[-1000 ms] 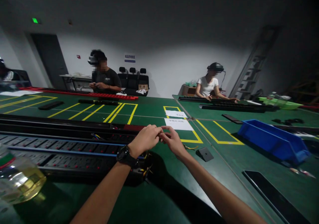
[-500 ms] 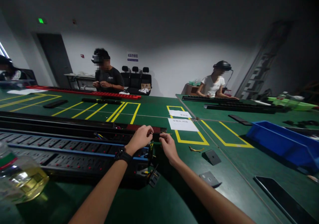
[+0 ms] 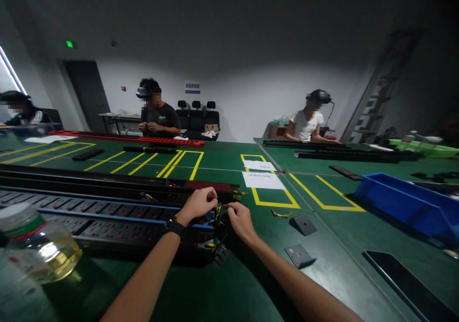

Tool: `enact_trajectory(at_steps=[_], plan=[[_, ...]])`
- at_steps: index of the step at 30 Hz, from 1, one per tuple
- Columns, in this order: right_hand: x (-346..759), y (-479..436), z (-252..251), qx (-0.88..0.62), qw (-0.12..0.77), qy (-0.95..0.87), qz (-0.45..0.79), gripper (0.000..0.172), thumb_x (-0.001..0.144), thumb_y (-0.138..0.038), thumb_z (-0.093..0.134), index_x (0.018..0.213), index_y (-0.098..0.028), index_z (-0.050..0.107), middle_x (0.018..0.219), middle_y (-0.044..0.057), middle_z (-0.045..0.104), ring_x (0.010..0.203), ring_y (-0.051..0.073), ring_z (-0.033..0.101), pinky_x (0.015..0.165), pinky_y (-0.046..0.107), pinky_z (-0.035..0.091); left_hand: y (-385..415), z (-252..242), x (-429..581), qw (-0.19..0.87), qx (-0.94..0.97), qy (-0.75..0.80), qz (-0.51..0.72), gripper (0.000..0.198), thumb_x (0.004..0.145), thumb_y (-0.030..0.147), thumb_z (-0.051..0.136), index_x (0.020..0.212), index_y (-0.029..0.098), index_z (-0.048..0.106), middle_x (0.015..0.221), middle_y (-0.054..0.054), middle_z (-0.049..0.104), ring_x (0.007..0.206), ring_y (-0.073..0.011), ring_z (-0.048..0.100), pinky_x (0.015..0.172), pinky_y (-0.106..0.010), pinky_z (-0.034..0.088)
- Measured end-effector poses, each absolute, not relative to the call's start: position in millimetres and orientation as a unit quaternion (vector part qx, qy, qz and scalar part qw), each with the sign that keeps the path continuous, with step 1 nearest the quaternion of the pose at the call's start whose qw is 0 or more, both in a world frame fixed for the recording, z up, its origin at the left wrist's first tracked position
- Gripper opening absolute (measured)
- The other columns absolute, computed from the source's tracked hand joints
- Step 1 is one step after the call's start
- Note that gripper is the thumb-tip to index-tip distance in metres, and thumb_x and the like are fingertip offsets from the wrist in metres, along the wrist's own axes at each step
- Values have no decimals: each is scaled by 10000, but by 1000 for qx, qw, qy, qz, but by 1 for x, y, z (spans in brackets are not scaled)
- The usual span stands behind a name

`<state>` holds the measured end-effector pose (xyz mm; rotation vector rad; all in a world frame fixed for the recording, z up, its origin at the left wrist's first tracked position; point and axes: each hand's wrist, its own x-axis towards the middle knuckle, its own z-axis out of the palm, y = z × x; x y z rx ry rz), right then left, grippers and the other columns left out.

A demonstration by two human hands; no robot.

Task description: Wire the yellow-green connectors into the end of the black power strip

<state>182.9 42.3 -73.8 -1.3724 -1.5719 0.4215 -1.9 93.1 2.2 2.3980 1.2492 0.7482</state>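
Long black power strips with rows of sockets lie side by side on my left; the middle power strip [image 3: 118, 211] has a blue edge. Yellow-green wires [image 3: 218, 211] stick out of its right end. Over that end is my left hand [image 3: 199, 202], fingers curled and closed, fingertips beside the wires. From the right, my right hand [image 3: 241, 221] reaches to the same wires with thumb and forefinger pinched. Whatever lies between the fingers is too small to make out. A small black end piece [image 3: 221, 254] hangs at the nearest strip's end.
Black brackets, one upright [image 3: 303, 224] and one flat bracket [image 3: 300, 256], lie right of my hand near a short wire [image 3: 281, 214]. A phone [image 3: 401, 284], a blue bin [image 3: 405, 207] and paper sheets [image 3: 263, 180] lie farther out. A bottle [image 3: 43, 245] stands left. Co-workers sit opposite.
Both hands have moved slightly toward me, from the rear strip's end to the wires at the middle strip's end. The view has shifted a little.
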Motion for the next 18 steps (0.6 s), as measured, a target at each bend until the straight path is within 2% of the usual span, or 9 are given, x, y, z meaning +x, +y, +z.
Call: enact_trajectory(at_steps=[11, 18], plan=[[180, 30, -63, -554, 435, -702, 107, 348, 919, -114, 513, 946, -205, 848, 846, 67, 728, 797, 206, 675, 769, 284, 484, 90, 0, -1, 119, 845, 465, 237, 133, 868, 226, 615, 967, 232, 703, 977, -44, 750, 915, -200, 696, 811, -291, 513], [181, 30, -65, -561, 416, -707, 112, 362, 924, -111, 528, 1072, -207, 844, 923, 77, 743, 856, 207, 689, 810, 279, 494, 81, 9, 0, 79, 843, 491, 208, 116, 895, 270, 622, 939, 235, 724, 979, -50, 773, 915, -221, 705, 751, -285, 489]])
